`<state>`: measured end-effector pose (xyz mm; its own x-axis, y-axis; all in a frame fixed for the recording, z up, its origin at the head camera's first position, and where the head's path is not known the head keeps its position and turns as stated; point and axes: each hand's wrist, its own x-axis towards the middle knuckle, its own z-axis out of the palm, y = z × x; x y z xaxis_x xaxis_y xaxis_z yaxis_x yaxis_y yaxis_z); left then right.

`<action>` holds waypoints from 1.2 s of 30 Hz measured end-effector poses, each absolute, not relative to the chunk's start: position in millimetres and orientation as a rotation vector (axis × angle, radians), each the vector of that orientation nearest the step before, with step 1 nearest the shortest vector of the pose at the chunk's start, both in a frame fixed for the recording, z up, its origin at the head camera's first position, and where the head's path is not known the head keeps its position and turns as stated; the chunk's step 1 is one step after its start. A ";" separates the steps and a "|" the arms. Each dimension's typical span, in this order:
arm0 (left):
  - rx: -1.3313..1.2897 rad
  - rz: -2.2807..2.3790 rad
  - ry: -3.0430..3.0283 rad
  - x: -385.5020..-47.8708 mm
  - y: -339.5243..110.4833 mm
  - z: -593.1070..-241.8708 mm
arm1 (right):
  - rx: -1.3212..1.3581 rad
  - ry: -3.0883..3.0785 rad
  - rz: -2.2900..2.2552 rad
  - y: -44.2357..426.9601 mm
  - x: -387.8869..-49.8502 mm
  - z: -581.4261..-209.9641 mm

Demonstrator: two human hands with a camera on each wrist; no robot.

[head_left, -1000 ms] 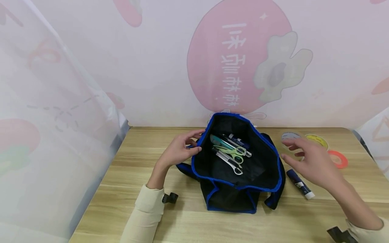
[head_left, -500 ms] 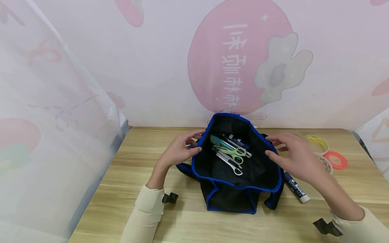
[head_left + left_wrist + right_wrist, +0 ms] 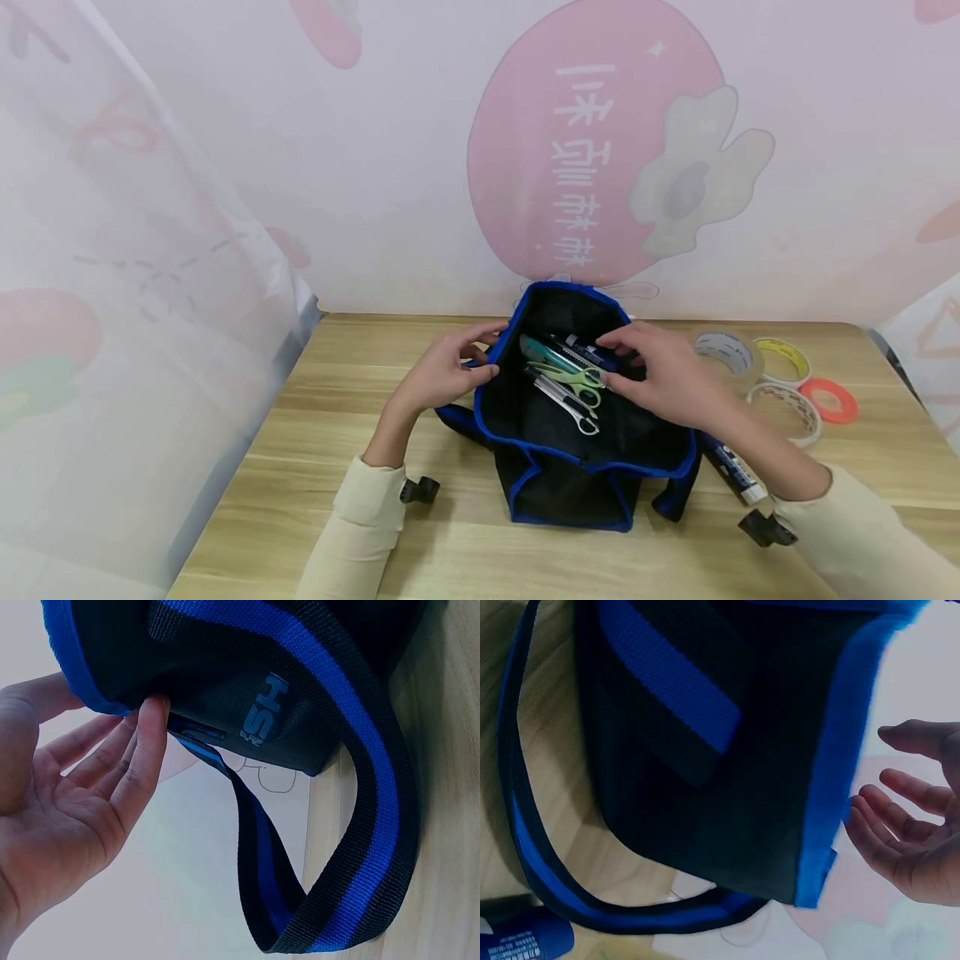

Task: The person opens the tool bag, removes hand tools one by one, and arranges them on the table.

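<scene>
Our left hand [image 3: 444, 368] grips the bag [image 3: 570, 496]; our right hand [image 3: 667, 373], fingers loose, holds nothing. Green scissors [image 3: 576, 379] lie inside, tape rolls [image 3: 808, 408] still outside.

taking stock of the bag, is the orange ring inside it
No, the orange ring lies on the table, outside the bag and to its right in the head view.
</scene>
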<state>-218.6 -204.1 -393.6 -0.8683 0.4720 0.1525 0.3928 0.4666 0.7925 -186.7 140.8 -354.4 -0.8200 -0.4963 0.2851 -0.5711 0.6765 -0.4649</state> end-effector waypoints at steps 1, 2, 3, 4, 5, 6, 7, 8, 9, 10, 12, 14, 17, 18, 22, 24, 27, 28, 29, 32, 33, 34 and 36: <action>0.773 1.375 2.615 -218.5 -204.1 -393.7 | 0.897 -2.757 0.831 138.1 -189.2 -356.4; 0.773 1.375 2.615 -218.4 -204.1 -393.7 | 0.913 -2.763 0.822 135.7 -191.7 -358.8; 0.773 1.375 2.615 -218.3 -204.2 -393.7 | 0.929 -2.769 0.818 133.6 -194.2 -361.0; 0.772 1.376 2.615 -218.2 -204.3 -393.6 | 0.941 -2.775 0.815 131.6 -196.3 -362.9; 0.772 1.374 2.615 -218.1 -204.3 -393.5 | 0.955 -2.778 0.810 129.8 -198.3 -364.8; 0.772 1.373 2.615 -218.0 -204.3 -393.4 | 0.967 -2.780 0.811 128.2 -200.2 -366.9; 0.772 1.372 2.615 -218.0 -204.3 -393.3 | 0.975 -2.783 0.808 126.7 -202.1 -368.9; 0.772 1.372 2.615 -217.9 -204.3 -393.1 | 0.983 -2.785 0.807 125.2 -203.8 -370.5; 0.772 1.370 2.616 -217.9 -204.4 -393.1 | 0.994 -2.783 0.811 123.5 -205.5 -371.8; 0.771 1.369 2.615 -217.9 -204.4 -393.1 | 1.000 -2.789 0.814 121.7 -207.3 -373.2; 0.768 1.367 2.617 -218.0 -204.7 -393.3 | 1.008 -2.814 0.827 117.6 -211.4 -376.3; 0.764 1.367 2.618 -218.0 -205.1 -393.7 | 1.025 -2.845 0.840 113.0 -215.2 -379.5; 0.766 1.373 2.613 -217.3 -205.1 -393.4 | 1.043 -2.906 0.857 107.4 -220.1 -386.6; 0.767 1.375 2.612 -216.9 -204.9 -393.3 | 1.050 -2.922 0.862 105.8 -221.2 -388.8; 0.767 1.385 2.602 -216.7 -204.3 -393.9 | 1.078 -2.970 0.894 101.5 -226.5 -399.6; 0.764 1.386 2.602 -217.6 -204.3 -395.1 | 1.078 -2.984 0.915 100.2 -229.1 -404.6; 0.770 1.384 2.603 -218.7 -204.2 -396.1 | 1.069 -3.001 0.962 99.6 -232.3 -412.1; 0.772 1.384 2.604 -218.8 -204.3 -396.2 | 1.075 -3.002 0.964 99.3 -233.1 -414.5; 0.774 1.382 2.605 -219.1 -204.2 -396.2 | 1.075 -3.006 0.974 99.0 -233.7 -416.6; 0.776 1.380 2.608 -219.2 -204.4 -395.7 | 1.084 -3.020 0.990 98.1 -234.9 -421.4; 0.776 1.380 2.607 -218.9 -204.2 -394.9 | 1.081 -3.026 0.988 97.5 -235.1 -422.5; 0.776 1.380 2.606 -218.9 -204.2 -394.7 | 1.080 -3.030 0.982 96.9 -235.2 -423.4; 0.774 1.381 2.605 -218.9 -204.1 -394.1 | 1.069 -3.040 0.967 95.3 -235.6 -425.0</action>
